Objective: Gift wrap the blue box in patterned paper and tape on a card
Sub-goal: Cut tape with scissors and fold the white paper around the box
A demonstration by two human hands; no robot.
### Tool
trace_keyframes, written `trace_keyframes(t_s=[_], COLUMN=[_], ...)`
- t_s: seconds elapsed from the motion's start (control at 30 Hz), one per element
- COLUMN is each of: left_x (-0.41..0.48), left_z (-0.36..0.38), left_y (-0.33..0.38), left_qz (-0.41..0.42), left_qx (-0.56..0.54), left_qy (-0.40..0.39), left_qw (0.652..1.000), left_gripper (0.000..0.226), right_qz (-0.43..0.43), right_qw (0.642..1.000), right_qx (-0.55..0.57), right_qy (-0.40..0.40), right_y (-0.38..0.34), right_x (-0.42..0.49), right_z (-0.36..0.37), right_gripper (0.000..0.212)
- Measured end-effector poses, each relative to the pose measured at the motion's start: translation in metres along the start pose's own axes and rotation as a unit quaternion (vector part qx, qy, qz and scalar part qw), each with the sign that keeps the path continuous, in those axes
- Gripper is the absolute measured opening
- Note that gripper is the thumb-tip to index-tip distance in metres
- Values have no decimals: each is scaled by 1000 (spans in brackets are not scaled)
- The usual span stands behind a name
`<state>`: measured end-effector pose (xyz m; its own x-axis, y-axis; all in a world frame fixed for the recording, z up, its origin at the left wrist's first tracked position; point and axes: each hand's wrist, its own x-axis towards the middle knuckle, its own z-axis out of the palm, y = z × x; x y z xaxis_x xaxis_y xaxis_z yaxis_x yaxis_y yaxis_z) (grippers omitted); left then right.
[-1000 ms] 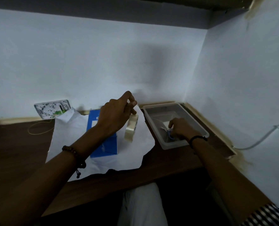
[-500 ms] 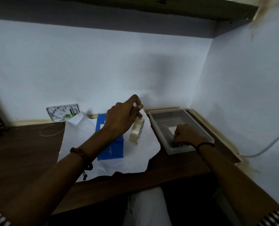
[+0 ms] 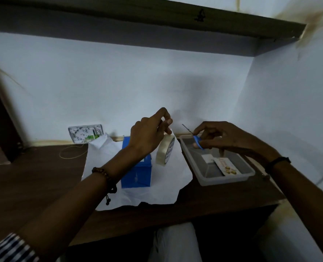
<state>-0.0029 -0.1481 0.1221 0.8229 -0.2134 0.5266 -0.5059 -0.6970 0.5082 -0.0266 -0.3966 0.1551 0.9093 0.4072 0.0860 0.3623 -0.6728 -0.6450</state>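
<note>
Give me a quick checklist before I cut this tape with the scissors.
1. Left hand pinches the tape, tape roll hanging below the fingers: ok.
2. Right hand grips the scissors: ok.
3. Scissor blades open: cannot tell, too thin and blurred.
4. Blue box sits on the paper: ok.
5. Paper folded up around the box, ready for tape: not ok, it lies flat.
6. Card at hand in the tray: ok.

The tape roll (image 3: 165, 152) has dark printed letters on its inner core, but they are too blurred to read; perhaps a brand name. Left of the tape roll, the blue box (image 3: 136, 173) shows a pale label with no legible writing.
</note>
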Motion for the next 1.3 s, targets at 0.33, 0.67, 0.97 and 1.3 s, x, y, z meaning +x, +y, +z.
trace_keyframes(t_s=[0.33,0.67,0.97,1.3], left_x=[-5,-8,-7,-10], left_z=[-5,-1,-2,3], left_y=[5,9,8,8], left_qz=[9,18,18,-16], left_qx=[4,-5,-21,-92], left_qy=[5,12,1,-24], left_qw=[1000,1000,1000,995], left_gripper=[19,20,17,15], right_qz=[-11,-22,-33,-60], right_qw=[987,980,975,968], right_qx=[-160,-191,-213,-236], right_qy=[-16,-44,-56,-65], right_y=[-31,-48,-45,-45], right_x=[9,12,12,15], right_z=[-7,-9,-11,-11], right_gripper=[42,47,30,26])
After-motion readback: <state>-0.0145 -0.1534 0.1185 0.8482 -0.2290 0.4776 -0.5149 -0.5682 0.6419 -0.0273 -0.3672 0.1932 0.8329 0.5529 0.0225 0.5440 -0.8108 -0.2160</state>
